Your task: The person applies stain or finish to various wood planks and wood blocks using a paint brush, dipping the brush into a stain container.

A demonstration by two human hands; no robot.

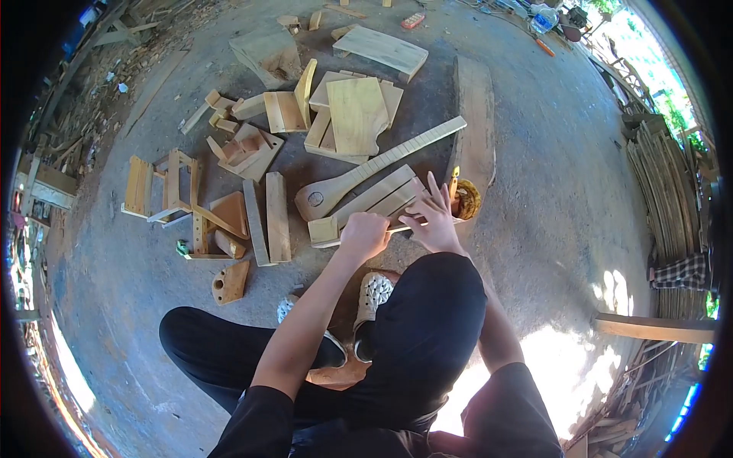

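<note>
My left hand (365,235) is closed in a fist at the near edge of a slatted wooden piece (376,197). Whatever it may grip is hidden by the fingers. Just right of it, my right hand (434,220) has its fingers spread over the right end of the same piece. A small wooden block (323,229) sits at the piece's left end. Beyond lies a long paddle-shaped piece of wood (359,174) with a round mark on its wide end. A round yellow-brown object (467,200) and an upright yellow tool handle (453,182) stand by my right fingertips.
Two short timbers (279,217) and a small slatted wooden frame (174,183) lie to the left. Stacked boards (356,114) lie farther ahead. A long plank (475,114) stretches away at the right. Bundled wood strips (660,191) line the right edge.
</note>
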